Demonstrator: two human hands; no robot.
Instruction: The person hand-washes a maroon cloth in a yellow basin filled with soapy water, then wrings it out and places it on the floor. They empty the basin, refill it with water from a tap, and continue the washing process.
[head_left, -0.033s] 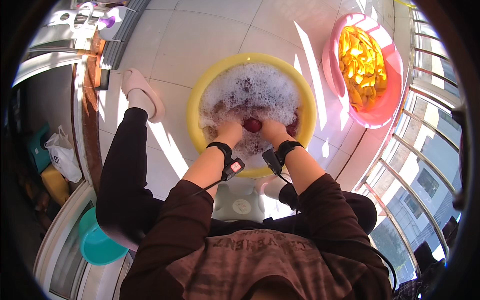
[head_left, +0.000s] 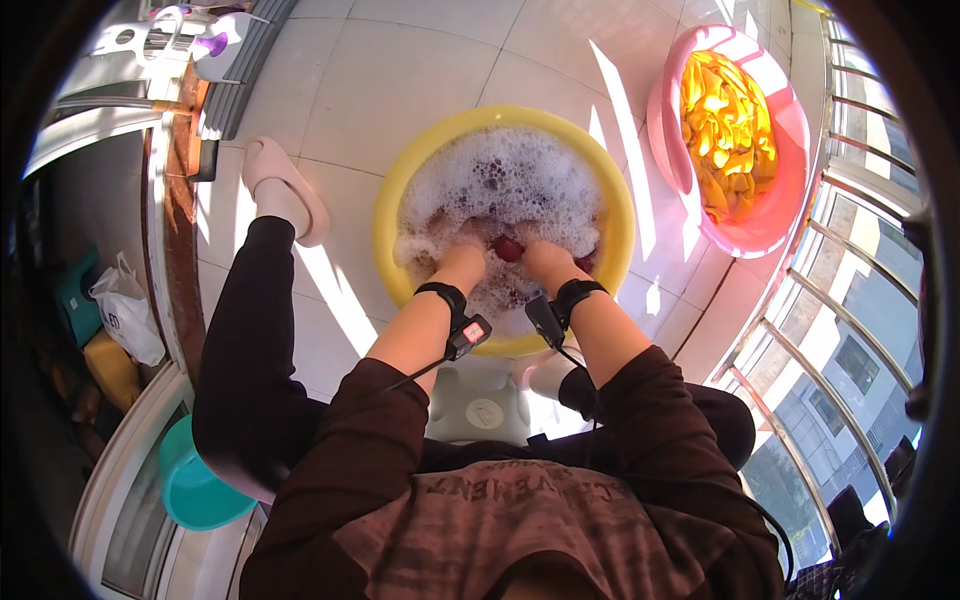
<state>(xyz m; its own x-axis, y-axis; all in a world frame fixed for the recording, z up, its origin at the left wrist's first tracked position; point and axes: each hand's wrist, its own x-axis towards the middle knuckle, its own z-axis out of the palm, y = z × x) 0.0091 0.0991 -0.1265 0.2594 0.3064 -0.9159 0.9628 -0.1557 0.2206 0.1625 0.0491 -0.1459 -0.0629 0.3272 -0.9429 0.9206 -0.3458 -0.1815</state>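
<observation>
A yellow basin stands on the floor between my feet, holding soapy water under thick white foam. Dark red cloth pokes out of the suds between my wrists. My left hand is sunk in the foam to the left of this cloth, its fingers hidden. On the other side, my right hand dips in the same way, fingers also out of sight. Whether either hand grips the cloth does not show. Each wrist wears a black strap with a small device.
A pink tub with yellow-orange cloth stands at the far right, beside a metal railing. Below the basin is a pale plastic stool. A teal basin and a white plastic bag are at the left.
The foam has shifted and covers more of the dark red cloth around my hands. My arms have hardly moved.
</observation>
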